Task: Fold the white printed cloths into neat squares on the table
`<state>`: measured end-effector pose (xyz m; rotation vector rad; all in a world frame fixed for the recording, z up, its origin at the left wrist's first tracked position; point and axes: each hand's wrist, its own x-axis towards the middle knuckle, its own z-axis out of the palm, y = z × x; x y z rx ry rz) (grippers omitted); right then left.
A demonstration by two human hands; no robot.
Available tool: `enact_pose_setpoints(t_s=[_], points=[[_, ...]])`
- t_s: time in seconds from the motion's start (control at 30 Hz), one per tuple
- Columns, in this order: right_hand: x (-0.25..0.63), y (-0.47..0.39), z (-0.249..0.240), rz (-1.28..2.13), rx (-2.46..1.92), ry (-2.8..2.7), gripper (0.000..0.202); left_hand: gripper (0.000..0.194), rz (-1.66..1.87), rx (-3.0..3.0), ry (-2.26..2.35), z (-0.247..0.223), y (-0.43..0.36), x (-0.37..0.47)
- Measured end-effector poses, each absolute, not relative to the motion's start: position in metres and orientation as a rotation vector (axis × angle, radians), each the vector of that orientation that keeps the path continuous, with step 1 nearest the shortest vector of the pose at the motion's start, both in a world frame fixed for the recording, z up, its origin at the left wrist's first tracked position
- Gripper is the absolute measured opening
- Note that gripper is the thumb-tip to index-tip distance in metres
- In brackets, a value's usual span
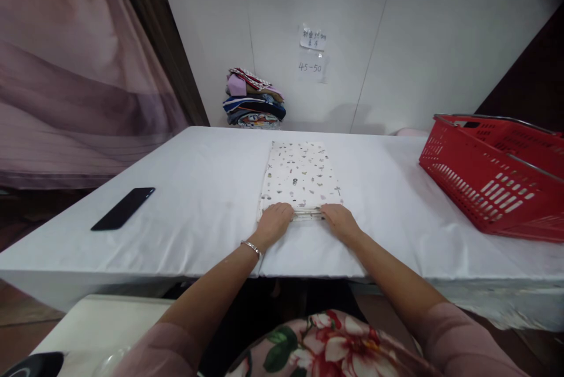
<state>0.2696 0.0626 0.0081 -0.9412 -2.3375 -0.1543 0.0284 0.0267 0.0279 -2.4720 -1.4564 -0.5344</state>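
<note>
A folded white cloth with small scattered prints lies flat on the white-covered table. Its long sides run away from me, and several layers show at the near edge. My left hand, with a bracelet at the wrist, is closed on the near left corner. On the near right corner my right hand grips the same edge. The fingertips of both hands rest over the cloth's top, and the thumbs are mostly hidden.
A red plastic basket stands at the table's right. A black phone lies on the left. Against the back wall is a stack of folded fabrics, with paper signs above. A pink curtain hangs at left.
</note>
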Motion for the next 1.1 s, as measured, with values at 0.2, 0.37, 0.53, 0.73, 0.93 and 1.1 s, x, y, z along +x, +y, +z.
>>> enact_pose_setpoints(t_s=[0.2, 0.37, 0.53, 0.73, 0.93, 1.1], points=[[0.268, 0.061, 0.013, -0.135, -1.005, -2.421, 0.027, 0.014, -0.482, -2.474, -1.508, 0.026, 0.032, 0.029], [0.268, 0.063, 0.013, -0.171, -0.969, -2.468, 0.027, 0.022, -0.405, -2.481, -1.423, 0.028, 0.029, 0.030], [0.269, 0.062, 0.011, -0.218, -0.926, -2.433, 0.027, 0.023, -0.350, -2.494, -1.412, 0.032, 0.026, 0.030], [0.269, 0.061, 0.013, -0.200, -0.890, -2.405, 0.019, 0.017, -0.411, -2.526, -1.393, 0.037, 0.023, 0.031], [0.269, 0.064, 0.010, -0.228, -0.877, -2.399, 0.021, 0.018, -0.380, -2.449, -1.434, 0.034, 0.026, 0.034], [0.271, 0.065, 0.006, -0.178, -0.837, -2.363, 0.023, 0.017, -0.444, -2.416, -1.385, 0.030, 0.026, 0.033]])
